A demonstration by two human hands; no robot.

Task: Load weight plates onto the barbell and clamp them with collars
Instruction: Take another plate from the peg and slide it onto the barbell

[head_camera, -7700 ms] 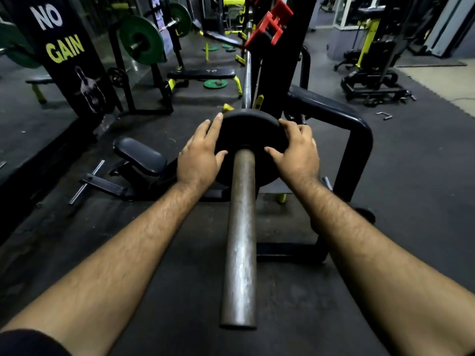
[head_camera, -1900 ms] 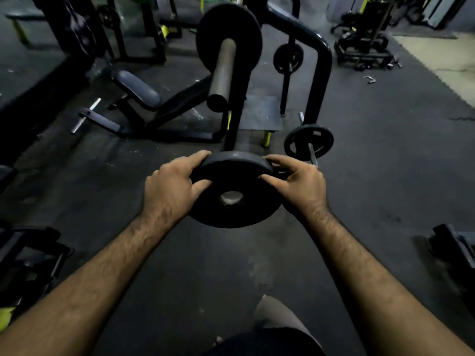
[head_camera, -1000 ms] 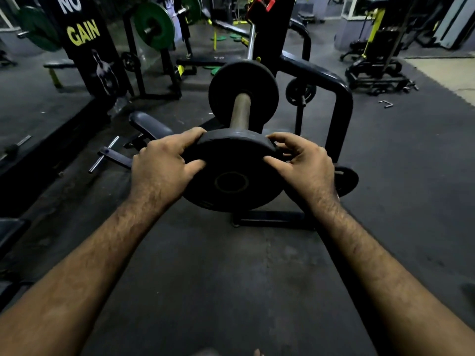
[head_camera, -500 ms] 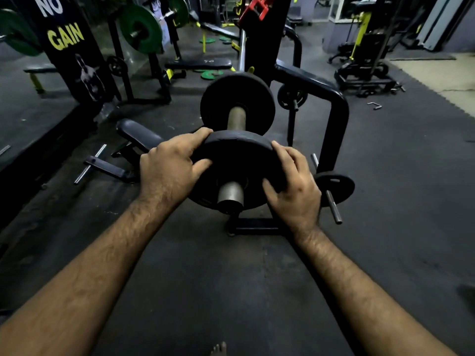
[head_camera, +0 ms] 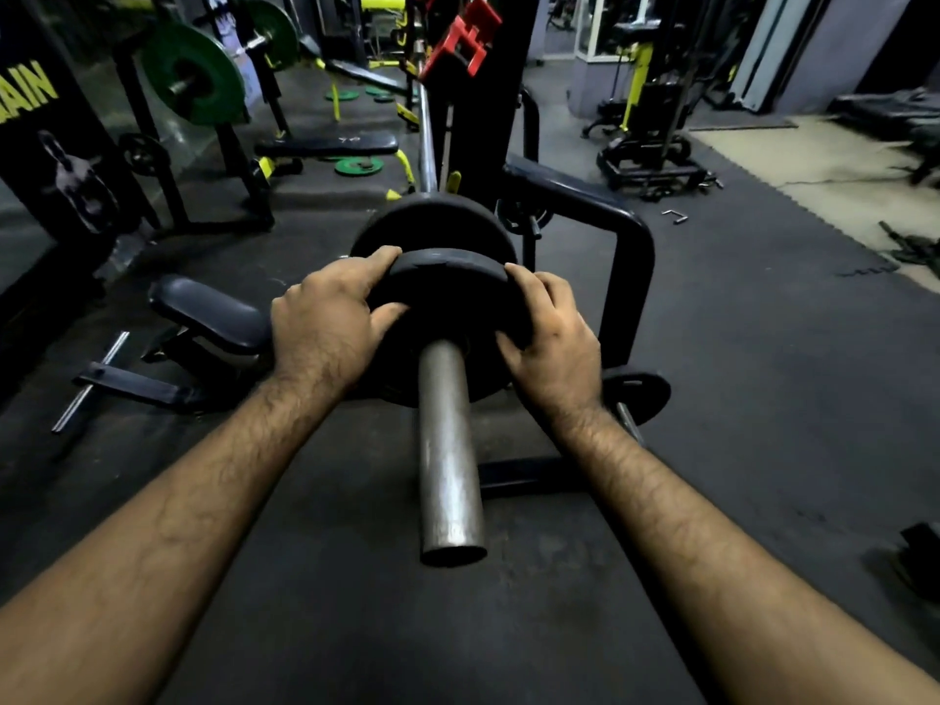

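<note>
Fingers (head_camera: 376,262) of the left hand (head_camera: 325,328) curl over the upper left rim of a black weight plate (head_camera: 447,282), thumb pressed on its near face. Left of those fingers, lower on the floor, sits a padded bench seat (head_camera: 208,310) with a loose steel rod (head_camera: 89,384) beyond it; farther left and up stands a rack carrying a green plate (head_camera: 193,73). Between the two hands the barbell sleeve (head_camera: 447,450) runs through the plate's hole toward the camera, its bare end well clear of the plate. Just behind the gripped plate, a second black plate (head_camera: 432,221) is already seated on the sleeve; whether the two touch cannot be told. Right hand (head_camera: 554,343) grips the plate's right rim, fingers wrapped over the edge, thumb on the near face. Right of those fingers stands a black tube frame (head_camera: 630,256), with a small plate on a peg (head_camera: 636,394) just below the right wrist. Red bar hooks (head_camera: 463,38) sit above, far along the bar.
</note>
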